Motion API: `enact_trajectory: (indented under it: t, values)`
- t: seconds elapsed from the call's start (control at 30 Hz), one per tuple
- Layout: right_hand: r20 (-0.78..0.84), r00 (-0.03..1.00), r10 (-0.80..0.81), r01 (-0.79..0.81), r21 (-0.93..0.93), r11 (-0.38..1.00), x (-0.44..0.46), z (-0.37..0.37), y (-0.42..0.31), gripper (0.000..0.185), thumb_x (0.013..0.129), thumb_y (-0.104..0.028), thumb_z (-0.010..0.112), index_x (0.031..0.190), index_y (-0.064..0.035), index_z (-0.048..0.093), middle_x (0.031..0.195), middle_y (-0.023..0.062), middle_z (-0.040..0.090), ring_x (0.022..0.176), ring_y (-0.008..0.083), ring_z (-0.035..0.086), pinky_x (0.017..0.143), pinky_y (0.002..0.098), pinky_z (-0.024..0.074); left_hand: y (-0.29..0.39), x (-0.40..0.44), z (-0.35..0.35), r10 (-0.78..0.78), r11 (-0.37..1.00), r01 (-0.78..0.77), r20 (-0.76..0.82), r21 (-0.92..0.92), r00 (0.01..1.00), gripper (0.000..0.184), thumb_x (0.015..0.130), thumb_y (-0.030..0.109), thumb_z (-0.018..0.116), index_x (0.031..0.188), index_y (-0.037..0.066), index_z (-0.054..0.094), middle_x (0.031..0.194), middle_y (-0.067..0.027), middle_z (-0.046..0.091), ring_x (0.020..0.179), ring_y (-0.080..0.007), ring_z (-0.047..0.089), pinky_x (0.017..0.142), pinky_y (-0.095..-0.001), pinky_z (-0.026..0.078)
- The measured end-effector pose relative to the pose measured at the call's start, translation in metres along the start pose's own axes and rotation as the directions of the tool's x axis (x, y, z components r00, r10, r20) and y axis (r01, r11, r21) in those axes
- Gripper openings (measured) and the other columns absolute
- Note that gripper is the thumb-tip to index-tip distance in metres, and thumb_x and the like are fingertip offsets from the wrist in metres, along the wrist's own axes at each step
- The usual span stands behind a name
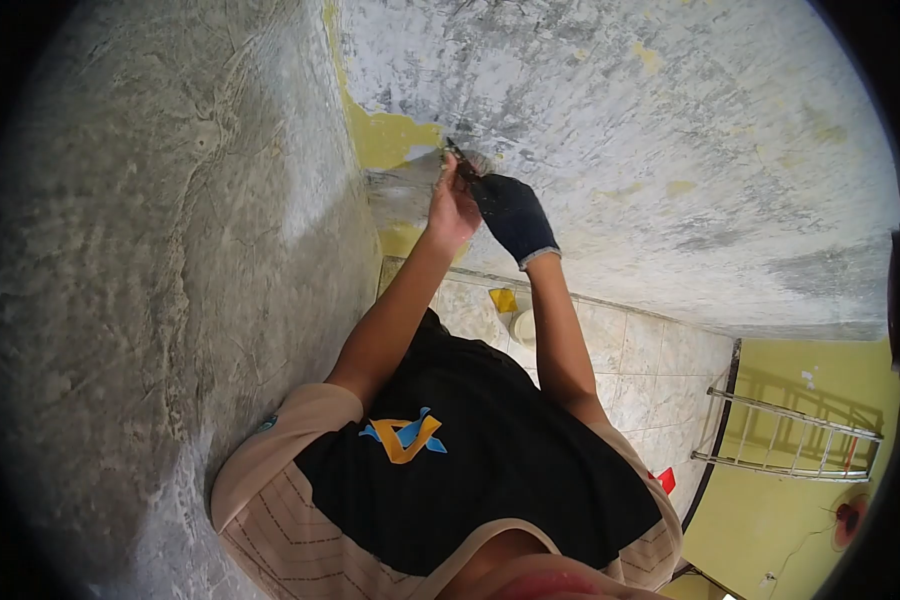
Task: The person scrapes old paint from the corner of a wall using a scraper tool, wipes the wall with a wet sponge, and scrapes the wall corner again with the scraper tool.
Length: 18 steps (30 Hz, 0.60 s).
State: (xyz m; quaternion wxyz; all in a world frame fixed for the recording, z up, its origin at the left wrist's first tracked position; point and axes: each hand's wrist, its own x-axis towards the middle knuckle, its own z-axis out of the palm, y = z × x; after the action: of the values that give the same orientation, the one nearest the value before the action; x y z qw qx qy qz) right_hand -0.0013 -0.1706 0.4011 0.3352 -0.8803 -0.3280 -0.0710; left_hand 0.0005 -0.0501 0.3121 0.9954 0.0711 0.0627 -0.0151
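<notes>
My right hand (515, 215), in a dark knitted work glove with a pale cuff, is closed around a dark, thin-bladed scraper (460, 156). Its handle is hidden in the glove. On the left, my bare left hand (453, 212) is closed at the blade, with its fingertips against it. Both hands are close together in front of a wall (620, 130) with grey and white patches. Yellow paint (395, 138) still shows on that wall beside the hands, near the corner.
A rough grey wall (120, 230) rises close on my left. Below are pale floor tiles (625, 345), a yellow object (503, 300) and a whitish round container (523, 327). A ladder (790, 440) leans at a yellow-green wall (740, 520) on the right, near a red fan-like object (850, 520).
</notes>
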Motion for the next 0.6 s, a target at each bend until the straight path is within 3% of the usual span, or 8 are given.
enact_trajectory:
  t: [0.03, 0.1, 0.13, 0.23, 0.3, 0.4, 0.47, 0.6]
  values:
    - [0.005, 1.000, -0.002, 0.002, 0.002, 1.000, -0.003, -0.004, 0.003, 0.032, 0.097, -0.029, 0.056, 0.093, -0.0008, 0.070, 0.091, 0.0243, 0.069, 0.089, 0.0442, 0.064, 0.077, 0.0493, 0.0508, -0.005, -0.002, 0.001, 0.004, 1.000, -0.005, -0.003, -0.002, 1.000, 0.031, 0.096, 0.047, 0.065, 0.095, 0.017, 0.069, 0.089, 0.0013, 0.071, 0.090, -0.0162, 0.067, 0.085, -0.0373, 0.054]
    - [0.160, 0.969, 0.186, -0.174, -0.090, 0.981, -0.002, -0.013, 0.009, 0.033, 0.097, -0.029, 0.056, 0.095, 0.0000, 0.070, 0.092, 0.0253, 0.069, 0.090, 0.0445, 0.064, 0.078, 0.0500, 0.0507, -0.018, -0.001, 0.007, -0.009, 0.999, 0.003, -0.114, -0.054, 0.993, 0.031, 0.097, 0.047, 0.063, 0.093, 0.016, 0.068, 0.088, 0.0008, 0.071, 0.091, -0.0179, 0.067, 0.086, -0.0382, 0.054]
    - [0.159, 0.969, 0.191, -0.179, -0.090, 0.980, -0.004, -0.010, 0.007, 0.033, 0.097, -0.029, 0.056, 0.095, 0.0000, 0.070, 0.092, 0.0253, 0.069, 0.090, 0.0445, 0.064, 0.078, 0.0500, 0.0507, -0.014, -0.001, 0.006, -0.025, 0.999, 0.024, -0.049, -0.024, 0.998, 0.031, 0.097, 0.047, 0.064, 0.092, 0.017, 0.068, 0.087, 0.0003, 0.070, 0.089, -0.0179, 0.067, 0.085, -0.0384, 0.055]
    - [0.016, 0.999, 0.049, -0.048, -0.029, 0.998, 0.000, 0.008, 0.004, 0.031, 0.097, -0.028, 0.055, 0.094, -0.0006, 0.070, 0.091, 0.0246, 0.069, 0.088, 0.0436, 0.064, 0.076, 0.0501, 0.0506, -0.001, -0.004, 0.001, 0.030, 1.000, -0.029, -0.040, 0.007, 0.999, 0.036, 0.094, 0.052, 0.066, 0.090, 0.016, 0.066, 0.085, 0.0012, 0.067, 0.087, -0.0177, 0.066, 0.085, -0.0408, 0.054]
    - [0.057, 0.997, 0.054, -0.051, -0.061, 0.997, -0.009, 0.009, 0.011, 0.029, 0.097, -0.026, 0.054, 0.098, -0.0017, 0.069, 0.093, 0.0242, 0.068, 0.088, 0.0437, 0.064, 0.077, 0.0507, 0.0505, -0.003, -0.006, -0.005, 0.017, 1.000, -0.017, 0.020, -0.024, 1.000, 0.029, 0.096, 0.045, 0.066, 0.092, 0.017, 0.068, 0.087, 0.0005, 0.071, 0.087, -0.0166, 0.067, 0.084, -0.0375, 0.054]
    - [0.153, 0.988, -0.009, 0.032, -0.153, 0.988, -0.009, 0.007, 0.020, 0.027, 0.097, -0.024, 0.053, 0.100, -0.0020, 0.068, 0.096, 0.0240, 0.068, 0.090, 0.0441, 0.064, 0.078, 0.0516, 0.0501, -0.008, -0.003, -0.007, -0.040, 0.998, 0.036, -0.099, -0.043, 0.994, 0.028, 0.097, 0.044, 0.065, 0.091, 0.017, 0.068, 0.087, 0.0006, 0.071, 0.087, -0.0171, 0.067, 0.084, -0.0378, 0.054]
    - [0.095, 0.990, 0.101, -0.090, -0.113, 0.990, -0.003, 0.014, 0.015, 0.027, 0.098, -0.024, 0.052, 0.099, -0.0020, 0.068, 0.096, 0.0237, 0.068, 0.090, 0.0439, 0.064, 0.078, 0.0513, 0.0503, -0.004, -0.001, -0.007, -0.015, 1.000, 0.014, -0.081, -0.014, 0.997, 0.027, 0.095, 0.044, 0.067, 0.093, 0.017, 0.069, 0.088, 0.0004, 0.071, 0.087, -0.0168, 0.067, 0.084, -0.0374, 0.054]
    - [0.081, 0.997, 0.015, -0.009, -0.081, 0.997, -0.011, 0.007, 0.008, 0.033, 0.098, -0.028, 0.050, 0.090, -0.0013, 0.067, 0.090, 0.0240, 0.068, 0.086, 0.0430, 0.065, 0.076, 0.0522, 0.0511, -0.005, -0.011, -0.001, -0.038, 0.999, 0.038, -0.110, -0.002, 0.993, 0.027, 0.095, 0.044, 0.067, 0.094, 0.017, 0.069, 0.090, 0.0004, 0.071, 0.088, -0.0168, 0.067, 0.085, -0.0379, 0.053]
